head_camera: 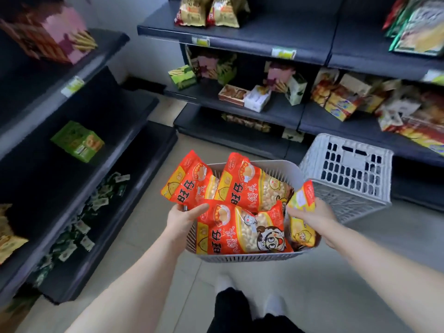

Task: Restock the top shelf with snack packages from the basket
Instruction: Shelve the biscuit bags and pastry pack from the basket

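Left hand (183, 218) grips the basket (252, 257) rim; right hand (317, 217) seemingly clasps the opposite rim, thumb pressing a snack package (303, 200).

Basket (240, 257) is held out before the person, above the floor (312, 284). Snack packages (240, 227) lie overlapped in it, with one upright package (303, 198) at its right edge. Left hand (182, 221) grips the left rim; right hand (318, 216) grips the upright package. Crate (348, 174) sits behind-right, before the facing shelves (264, 34). Side shelves (115, 109) stand left.
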The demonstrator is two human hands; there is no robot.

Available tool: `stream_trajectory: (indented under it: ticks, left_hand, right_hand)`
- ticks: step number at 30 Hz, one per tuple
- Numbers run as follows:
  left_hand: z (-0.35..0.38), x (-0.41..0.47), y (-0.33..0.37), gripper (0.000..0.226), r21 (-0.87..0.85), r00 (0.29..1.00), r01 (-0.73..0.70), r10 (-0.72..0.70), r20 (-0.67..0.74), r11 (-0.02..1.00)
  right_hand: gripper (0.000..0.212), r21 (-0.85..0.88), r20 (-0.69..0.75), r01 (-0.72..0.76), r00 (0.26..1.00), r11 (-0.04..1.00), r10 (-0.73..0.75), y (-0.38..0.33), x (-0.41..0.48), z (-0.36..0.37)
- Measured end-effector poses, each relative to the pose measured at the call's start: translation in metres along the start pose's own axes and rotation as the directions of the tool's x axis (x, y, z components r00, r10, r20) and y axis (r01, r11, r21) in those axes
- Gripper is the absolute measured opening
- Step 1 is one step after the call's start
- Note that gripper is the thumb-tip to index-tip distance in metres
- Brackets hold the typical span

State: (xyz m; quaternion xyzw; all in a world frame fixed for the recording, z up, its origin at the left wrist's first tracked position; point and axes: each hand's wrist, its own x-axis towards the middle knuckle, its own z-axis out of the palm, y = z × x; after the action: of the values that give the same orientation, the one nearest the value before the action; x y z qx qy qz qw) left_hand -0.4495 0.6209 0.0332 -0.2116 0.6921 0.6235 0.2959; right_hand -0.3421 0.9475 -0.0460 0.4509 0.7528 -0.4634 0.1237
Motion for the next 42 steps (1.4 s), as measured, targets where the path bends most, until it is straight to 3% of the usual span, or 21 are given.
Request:
stream_trajectory:
  ticks: [6, 12, 16, 23, 28, 32, 35, 40, 42]
  left_hand:
    - [0.063, 0.07, 0.082, 0.054, 0.123, 0.956, -0.149, 0.112, 0.27, 0.981]
    - [0.143, 0.115, 0.158, 0.056, 0.24, 0.892, -0.241, 0.118, 0.436, 0.94]
    - [0.203, 0.129, 0.186, 0.059, 0.267, 0.871, -0.229, 0.076, 0.485, 0.936]
    - [0.311, 0.137, 0.193, 0.053, 0.289, 0.865, -0.24, 0.07, 0.496, 0.927]
    - [0.403, 0.147, 0.181, 0.057, 0.322, 0.91, -0.177, 0.03, 0.415, 0.93]
    - [0.464, 0.152, 0.168, 0.066, 0.335, 0.949, -0.112, 0.001, 0.315, 0.936]
    - [0.495, 0.16, 0.152, 0.086, 0.351, 0.955, -0.023, -0.083, 0.284, 0.936]
    - [0.519, 0.16, 0.132, 0.071, 0.406, 0.95, 0.1, -0.209, 0.234, 0.908]
    - [0.523, 0.158, 0.136, 0.052, 0.406, 0.954, 0.131, -0.226, 0.197, 0.904]
  right_hand:
    - [0.053, 0.202, -0.164, -0.033, 0.984, 0.979, 0.067, -0.067, -0.012, -0.053]
    - [0.056, 0.392, -0.29, -0.095, 0.931, 0.915, 0.221, -0.078, 0.019, -0.097]
    - [0.05, 0.439, -0.355, -0.087, 0.898, 0.894, 0.261, -0.079, 0.037, -0.136]
    - [0.048, 0.461, -0.397, -0.089, 0.869, 0.883, 0.295, -0.052, 0.092, -0.219]
    - [0.049, 0.451, -0.34, -0.127, 0.891, 0.884, 0.301, -0.018, 0.154, -0.29]
    - [0.055, 0.429, -0.287, -0.171, 0.905, 0.887, 0.314, 0.005, 0.198, -0.337]
    - [0.057, 0.419, -0.251, -0.192, 0.915, 0.888, 0.316, 0.02, 0.226, -0.364]
    - [0.051, 0.399, -0.123, -0.258, 0.936, 0.88, 0.33, 0.045, 0.247, -0.377]
    - [0.049, 0.368, -0.098, -0.276, 0.938, 0.888, 0.332, 0.05, 0.247, -0.382]
